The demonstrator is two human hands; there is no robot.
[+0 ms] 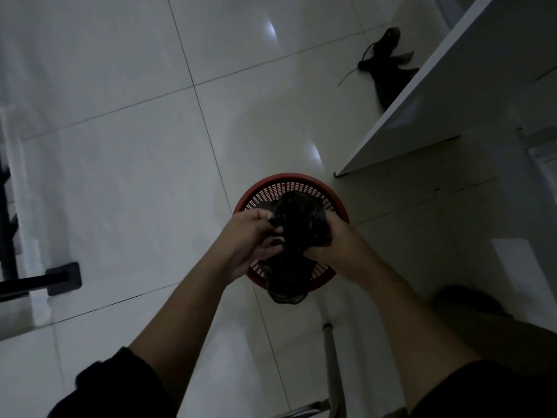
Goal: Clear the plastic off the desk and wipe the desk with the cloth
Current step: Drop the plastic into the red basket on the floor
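Observation:
A crumpled wad of dark plastic (297, 224) hangs between both hands, directly above a red slotted waste basket (272, 188) on the floor. My left hand (251, 239) pinches the wad's left side with curled fingers. My right hand (333, 245) grips its right side. A loose tail of the plastic (287, 285) droops over the basket's near rim. The white desk (446, 95) runs along the upper right; only its edge and side panel show. No cloth is in view.
A second dark plastic bag (388, 73) with trailing strings lies on the white tiled floor beside the desk's far end. A black furniture leg (60, 277) stands at the left. A grey metal pole (331, 357) rises near my right knee.

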